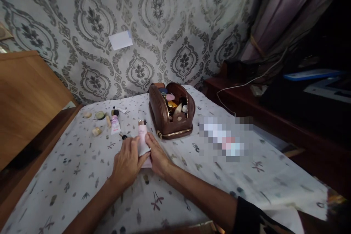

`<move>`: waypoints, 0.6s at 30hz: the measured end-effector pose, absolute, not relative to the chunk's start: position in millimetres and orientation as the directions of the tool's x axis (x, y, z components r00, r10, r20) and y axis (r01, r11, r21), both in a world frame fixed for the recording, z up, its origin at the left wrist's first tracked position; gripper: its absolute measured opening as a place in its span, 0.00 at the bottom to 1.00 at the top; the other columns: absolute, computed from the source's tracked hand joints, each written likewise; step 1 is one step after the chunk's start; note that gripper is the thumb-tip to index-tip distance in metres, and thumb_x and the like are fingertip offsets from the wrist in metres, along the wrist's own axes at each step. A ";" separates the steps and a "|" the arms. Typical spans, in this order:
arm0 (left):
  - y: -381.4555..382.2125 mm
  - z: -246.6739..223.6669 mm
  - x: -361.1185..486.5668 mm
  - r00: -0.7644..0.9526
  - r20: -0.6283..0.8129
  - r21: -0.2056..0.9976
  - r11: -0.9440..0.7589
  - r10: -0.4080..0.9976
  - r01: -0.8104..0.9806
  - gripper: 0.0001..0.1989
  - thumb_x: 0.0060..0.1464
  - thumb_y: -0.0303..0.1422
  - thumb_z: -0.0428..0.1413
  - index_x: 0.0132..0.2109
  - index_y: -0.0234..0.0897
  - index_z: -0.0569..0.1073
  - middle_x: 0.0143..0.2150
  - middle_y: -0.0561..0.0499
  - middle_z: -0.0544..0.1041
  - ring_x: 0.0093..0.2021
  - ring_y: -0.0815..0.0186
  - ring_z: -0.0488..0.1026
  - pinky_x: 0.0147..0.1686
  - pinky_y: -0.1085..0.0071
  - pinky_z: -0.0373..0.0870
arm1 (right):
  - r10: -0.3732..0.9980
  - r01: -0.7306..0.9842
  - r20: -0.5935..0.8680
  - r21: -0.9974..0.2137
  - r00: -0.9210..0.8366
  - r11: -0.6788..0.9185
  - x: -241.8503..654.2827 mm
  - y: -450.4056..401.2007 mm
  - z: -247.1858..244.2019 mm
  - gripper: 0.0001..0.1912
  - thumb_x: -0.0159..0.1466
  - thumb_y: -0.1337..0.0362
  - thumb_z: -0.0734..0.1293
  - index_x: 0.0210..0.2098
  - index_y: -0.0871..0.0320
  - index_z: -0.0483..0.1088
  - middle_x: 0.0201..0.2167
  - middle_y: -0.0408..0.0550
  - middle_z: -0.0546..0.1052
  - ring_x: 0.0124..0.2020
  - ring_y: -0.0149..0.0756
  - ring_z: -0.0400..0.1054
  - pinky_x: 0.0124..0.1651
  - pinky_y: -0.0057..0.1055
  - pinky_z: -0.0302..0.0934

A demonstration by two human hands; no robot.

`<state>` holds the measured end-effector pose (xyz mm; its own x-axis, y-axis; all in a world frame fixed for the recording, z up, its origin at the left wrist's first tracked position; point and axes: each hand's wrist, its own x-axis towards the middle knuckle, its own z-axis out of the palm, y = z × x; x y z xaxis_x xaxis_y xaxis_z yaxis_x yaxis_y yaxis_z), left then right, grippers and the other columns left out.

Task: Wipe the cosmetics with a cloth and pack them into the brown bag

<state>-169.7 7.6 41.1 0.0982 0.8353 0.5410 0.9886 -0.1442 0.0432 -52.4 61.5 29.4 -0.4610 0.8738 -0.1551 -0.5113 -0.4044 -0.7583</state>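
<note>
A pale pink squeeze tube (pixel 142 132) with a shiny metallic cap stands upright between my hands, cap away from me. From the left side, my left hand (pixel 126 161) closes on it with the thumb across its lower part. My right hand (pixel 158 156) grips the right side and lower end. Another pale pink piece (pixel 147 162) shows below the thumbs; I cannot tell whether it belongs to the tube. Just beyond sits an open brown cosmetic bag (pixel 175 128), filled with several makeup items. A small dark-capped item (pixel 124 136) lies by my left fingers.
Left of the bag lie a white and purple tube (pixel 115 125), a round green-lidded jar (pixel 100 116), a small gold-and-cream jar (pixel 96 131) and other cosmetics. A blurred-out object (pixel 222 139) is on the right of the patterned cloth (pixel 90 179). A wooden panel (pixel 33 98) borders the left.
</note>
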 end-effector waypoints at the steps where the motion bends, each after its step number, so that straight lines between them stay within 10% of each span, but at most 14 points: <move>1: 8.7 41.1 -168.7 0.152 0.558 -0.022 -0.169 0.815 0.985 0.20 0.62 0.43 0.51 0.57 0.38 0.67 0.47 0.39 0.74 0.45 0.52 0.74 0.31 0.65 0.71 | 0.868 -0.535 -0.158 -0.732 -0.470 -0.422 -52.3 60.6 28.4 0.17 0.61 0.51 0.67 0.46 0.51 0.66 0.39 0.44 0.78 0.39 0.37 0.73 0.39 0.30 0.66; 7: 24.8 55.2 -169.4 0.287 0.590 -0.078 -0.301 0.755 0.950 0.19 0.62 0.42 0.53 0.56 0.40 0.73 0.57 0.36 0.69 0.56 0.48 0.67 0.52 0.53 0.69 | 0.776 -0.486 -0.231 -0.666 -0.586 -0.566 -49.0 60.4 25.6 0.18 0.56 0.63 0.70 0.46 0.52 0.67 0.29 0.38 0.76 0.28 0.33 0.71 0.29 0.27 0.64; 10: 35.8 66.0 -175.6 0.184 0.579 0.149 -0.325 0.794 0.934 0.15 0.64 0.39 0.50 0.51 0.38 0.75 0.55 0.39 0.71 0.58 0.51 0.66 0.58 0.53 0.64 | 0.728 -0.413 -0.222 -0.701 -0.649 -0.581 -43.7 60.4 28.4 0.16 0.61 0.59 0.69 0.47 0.53 0.68 0.29 0.40 0.76 0.25 0.31 0.70 0.28 0.28 0.66; 18: 46.4 67.6 -212.3 -0.272 0.185 0.865 -0.024 0.944 0.502 0.19 0.55 0.47 0.53 0.25 0.37 0.70 0.19 0.55 0.65 0.22 0.68 0.63 0.25 0.72 0.59 | 0.514 -0.222 -0.195 -0.737 -0.835 -0.639 -36.3 58.0 33.4 0.25 0.58 0.50 0.74 0.45 0.60 0.69 0.29 0.47 0.77 0.26 0.32 0.73 0.26 0.26 0.68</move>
<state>-212.3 46.4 67.6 -0.2722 0.9444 0.1845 0.5020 -0.0243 0.8645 -36.3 58.0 33.4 -0.8353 0.5142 -0.1946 -0.2216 -0.6388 -0.7367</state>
